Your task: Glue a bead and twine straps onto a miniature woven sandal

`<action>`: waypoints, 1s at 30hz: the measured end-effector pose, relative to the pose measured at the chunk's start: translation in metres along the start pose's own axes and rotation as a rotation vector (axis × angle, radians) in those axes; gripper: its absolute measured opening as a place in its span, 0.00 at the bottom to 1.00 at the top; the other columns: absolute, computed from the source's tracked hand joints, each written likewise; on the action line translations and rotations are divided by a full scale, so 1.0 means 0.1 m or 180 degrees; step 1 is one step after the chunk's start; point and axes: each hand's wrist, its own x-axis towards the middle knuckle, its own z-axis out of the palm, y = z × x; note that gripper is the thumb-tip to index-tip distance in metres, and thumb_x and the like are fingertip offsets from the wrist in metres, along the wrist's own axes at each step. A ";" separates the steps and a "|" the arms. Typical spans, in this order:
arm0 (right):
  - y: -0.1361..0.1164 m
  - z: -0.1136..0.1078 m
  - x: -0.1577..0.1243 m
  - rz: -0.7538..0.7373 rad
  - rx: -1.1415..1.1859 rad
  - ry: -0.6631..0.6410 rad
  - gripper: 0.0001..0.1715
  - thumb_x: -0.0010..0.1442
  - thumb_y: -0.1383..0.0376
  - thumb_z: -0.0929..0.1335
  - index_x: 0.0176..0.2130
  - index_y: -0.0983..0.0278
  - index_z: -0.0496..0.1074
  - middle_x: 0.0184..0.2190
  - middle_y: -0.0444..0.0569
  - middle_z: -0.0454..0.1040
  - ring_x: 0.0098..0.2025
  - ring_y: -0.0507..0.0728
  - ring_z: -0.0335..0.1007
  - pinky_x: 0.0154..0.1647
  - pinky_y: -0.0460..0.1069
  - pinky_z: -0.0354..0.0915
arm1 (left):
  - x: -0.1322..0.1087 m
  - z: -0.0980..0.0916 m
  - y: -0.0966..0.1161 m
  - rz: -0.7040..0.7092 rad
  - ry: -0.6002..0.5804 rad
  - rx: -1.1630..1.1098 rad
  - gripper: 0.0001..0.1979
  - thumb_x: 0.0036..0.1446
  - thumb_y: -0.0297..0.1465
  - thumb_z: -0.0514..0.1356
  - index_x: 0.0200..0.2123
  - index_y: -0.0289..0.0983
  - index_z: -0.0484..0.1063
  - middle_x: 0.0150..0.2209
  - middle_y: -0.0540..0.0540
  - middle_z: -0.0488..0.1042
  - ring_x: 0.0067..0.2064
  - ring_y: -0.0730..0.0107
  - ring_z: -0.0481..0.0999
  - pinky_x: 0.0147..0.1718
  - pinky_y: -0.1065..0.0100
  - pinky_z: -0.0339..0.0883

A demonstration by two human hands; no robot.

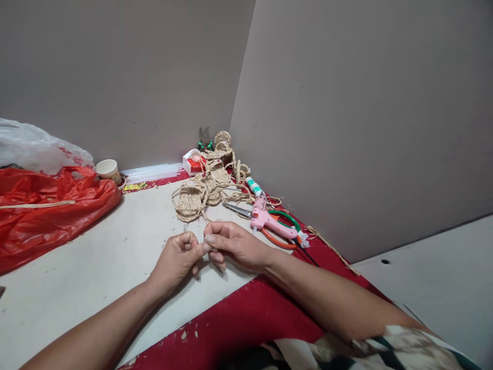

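Note:
Above the white board (127,257), my left hand (175,259) and my right hand (239,246) meet fingertip to fingertip. Each one is closed in a pinch, thumb against forefinger. Whatever sits between the fingertips is too small and too hidden to name. Just beyond the fingers lies a pile of braided straw-coloured cord pieces (190,199), some coiled into rounds. A pink glue gun (269,221) rests to the right, past my right hand. Partly under it are scissors (279,245) with green and orange handles.
Pliers (205,137) with green on the handles stand behind a red and white box (194,165). Clear sticks (152,173) and a paper cup (108,169) line the back. A red plastic bag (57,216) and a white one (34,146) occupy the left. Grey panels meet in the corner.

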 end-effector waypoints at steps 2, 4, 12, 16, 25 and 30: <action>0.02 0.02 -0.01 -0.0100 0.0011 -0.0017 0.19 0.57 0.53 0.71 0.32 0.65 0.65 0.17 0.37 0.66 0.17 0.45 0.59 0.19 0.41 0.60 | 0.00 0.02 -0.01 -0.0100 -0.0158 -0.0223 0.24 0.48 0.48 0.66 0.21 0.37 0.59 0.13 0.54 0.65 0.14 0.79 0.60 0.16 0.74 0.56; 0.03 0.03 -0.01 -0.0202 -0.0065 0.0023 0.19 0.58 0.53 0.70 0.32 0.65 0.65 0.17 0.37 0.66 0.17 0.45 0.59 0.20 0.41 0.58 | -0.01 0.04 -0.02 -0.0182 -0.0279 -0.0407 0.24 0.47 0.48 0.66 0.20 0.36 0.60 0.14 0.53 0.66 0.13 0.79 0.61 0.15 0.74 0.57; -0.07 0.16 -0.11 -0.0739 -0.0398 0.0407 0.18 0.60 0.53 0.69 0.31 0.63 0.62 0.18 0.38 0.66 0.19 0.46 0.60 0.22 0.43 0.60 | 0.00 0.01 0.02 -0.0535 -0.0436 -0.0926 0.26 0.52 0.51 0.61 0.19 0.34 0.64 0.14 0.53 0.62 0.13 0.80 0.59 0.12 0.75 0.55; -0.07 0.20 -0.09 -0.0868 -0.0641 0.0884 0.18 0.55 0.56 0.73 0.30 0.64 0.64 0.19 0.38 0.66 0.19 0.46 0.61 0.21 0.43 0.59 | 0.04 -0.05 0.02 -0.0420 -0.0394 -0.0866 0.25 0.54 0.49 0.60 0.19 0.34 0.63 0.13 0.52 0.64 0.13 0.79 0.61 0.14 0.76 0.56; 0.00 0.14 -0.06 -0.0645 -0.1141 0.0910 0.16 0.57 0.55 0.70 0.35 0.67 0.73 0.20 0.43 0.71 0.21 0.47 0.64 0.22 0.43 0.61 | 0.03 -0.04 -0.01 -0.0627 -0.0863 -0.1029 0.19 0.56 0.44 0.61 0.27 0.31 0.71 0.18 0.53 0.63 0.14 0.82 0.61 0.13 0.77 0.57; -0.05 0.09 -0.05 -0.0281 -0.1063 0.0809 0.21 0.56 0.51 0.71 0.34 0.69 0.75 0.19 0.43 0.72 0.20 0.47 0.64 0.21 0.43 0.62 | 0.03 -0.05 0.00 -0.0664 -0.0821 -0.1170 0.17 0.58 0.41 0.60 0.28 0.31 0.71 0.20 0.53 0.63 0.15 0.82 0.61 0.14 0.77 0.60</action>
